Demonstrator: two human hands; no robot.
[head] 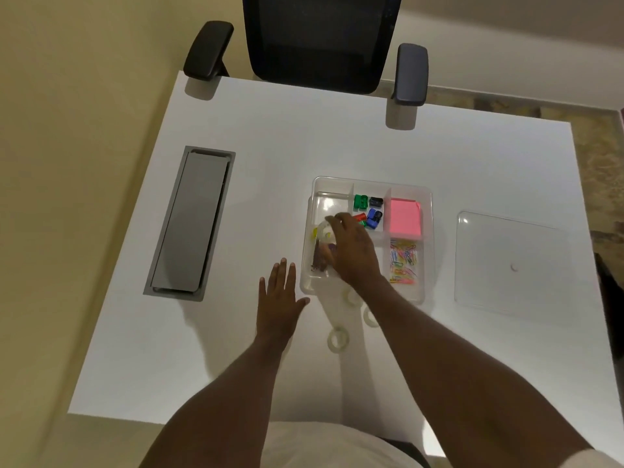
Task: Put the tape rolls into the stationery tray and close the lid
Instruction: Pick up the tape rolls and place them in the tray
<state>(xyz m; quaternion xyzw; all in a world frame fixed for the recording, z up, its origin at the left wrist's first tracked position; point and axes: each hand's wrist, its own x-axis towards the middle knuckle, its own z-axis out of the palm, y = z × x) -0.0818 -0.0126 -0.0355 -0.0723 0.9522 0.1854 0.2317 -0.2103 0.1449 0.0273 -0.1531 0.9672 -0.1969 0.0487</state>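
**Right hand lowers a tape roll into the tray**

White table (337,146); clear stationery tray (426,211) at its middle, lid (506,251) off, lying apart to the right; left hand (278,298) flat, grip spread, beside the tray; right hand (351,251) over the left compartment, grip pinching a tape roll (325,233); three tape rolls (337,338) on the table near the tray.

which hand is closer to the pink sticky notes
Right. The right hand is inside the tray, over its left compartments, a short way left of the pink sticky notes. The left hand lies flat on the table outside the tray's left wall.
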